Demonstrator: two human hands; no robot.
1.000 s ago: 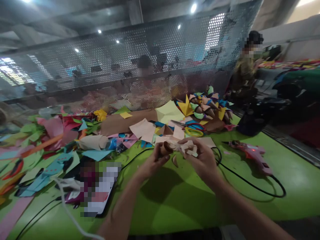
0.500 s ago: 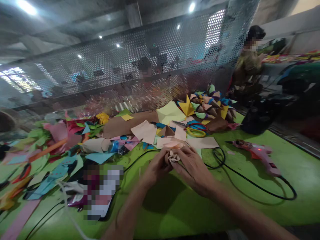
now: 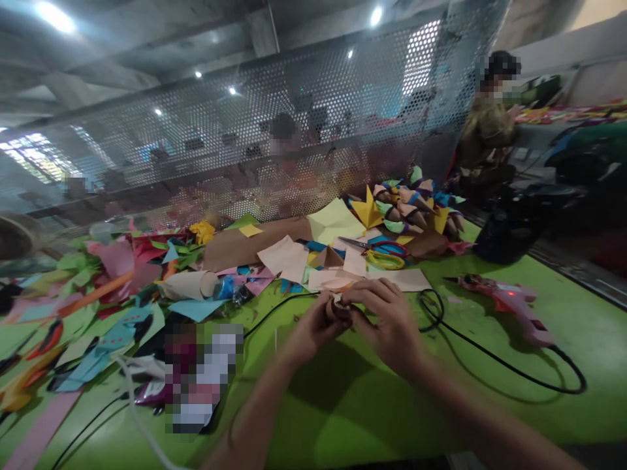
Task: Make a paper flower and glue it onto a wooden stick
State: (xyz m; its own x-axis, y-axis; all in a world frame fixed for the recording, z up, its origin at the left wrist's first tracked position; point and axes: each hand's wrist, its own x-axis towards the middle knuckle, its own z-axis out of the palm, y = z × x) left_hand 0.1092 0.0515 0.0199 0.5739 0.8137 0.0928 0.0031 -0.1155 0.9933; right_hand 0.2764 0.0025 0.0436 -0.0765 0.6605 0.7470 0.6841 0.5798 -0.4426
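From the head-worn camera, looking forward and down: two bare hands meet over a bright green tabletop (image 3: 343, 418), close together around a small brown paper piece (image 3: 334, 314). Crumpled pale paper (image 3: 337, 298) shows at its upper end. The piece is held above the table, near the middle of the view.

The left hand (image 3: 309, 331) is wrapped around the brown piece. The right hand (image 3: 389, 320) has its fingertips against the rim; whether they pinch it or only press cannot be told.

Just beyond the hands lie peach paper pieces (image 3: 284, 259) and scissors (image 3: 386, 248), one pair of handles red and blue, another loop yellow. Behind them, a pale yellow sheet (image 3: 333, 220) overlaps brown paper (image 3: 230, 249), and a heap of small paper cones (image 3: 409, 205) sits to the right. Further right, a pink glue gun (image 3: 514, 307) with a red light lies on its side, its black cord (image 3: 519, 385) curving across the table. Colourful paper scraps (image 3: 108, 261) spread across the left. A perforated metal screen (image 3: 215, 124) stands behind the table.
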